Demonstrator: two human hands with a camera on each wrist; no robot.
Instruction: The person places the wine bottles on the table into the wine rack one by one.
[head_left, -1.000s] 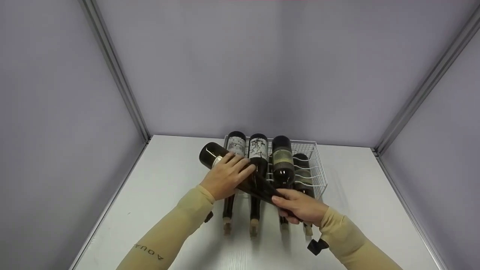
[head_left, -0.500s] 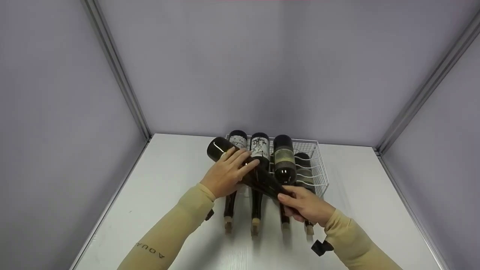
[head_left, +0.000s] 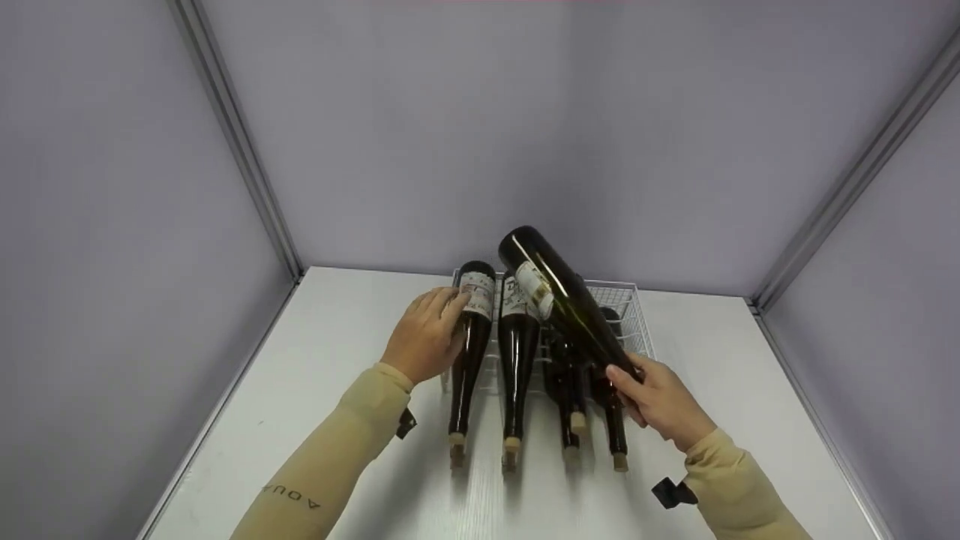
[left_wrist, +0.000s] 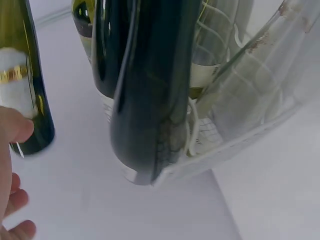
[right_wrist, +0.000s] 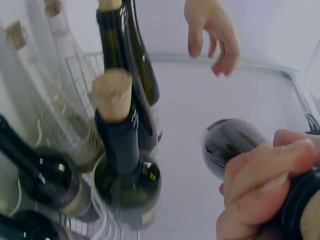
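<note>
My right hand (head_left: 664, 397) grips the neck of a dark green wine bottle (head_left: 574, 300). The bottle is tilted above the rack, base up toward the back wall, its white label facing left. In the right wrist view, fingers (right_wrist: 260, 180) curl round the neck near its cork. My left hand (head_left: 424, 334) hovers at the rack's left, beside the leftmost wine bottle (head_left: 469, 345); the right wrist view shows that hand (right_wrist: 212, 30) holding nothing, fingers loosely bent. A second labelled bottle (head_left: 517, 345) lies beside the leftmost one, corks toward me.
The white wire rack (head_left: 637, 322) stands against the back wall. On its right side more corked bottles (head_left: 615, 427) lie at a lower level, partly hidden. Clear glass bottles (right_wrist: 65, 115) rest lower in the rack. Grey panels (head_left: 112, 262) enclose the white table (head_left: 300, 360).
My left hand has let go of the wine bottle and drawn back left. My right hand has carried the bottle rightward, its base swinging up and right over the rack.
</note>
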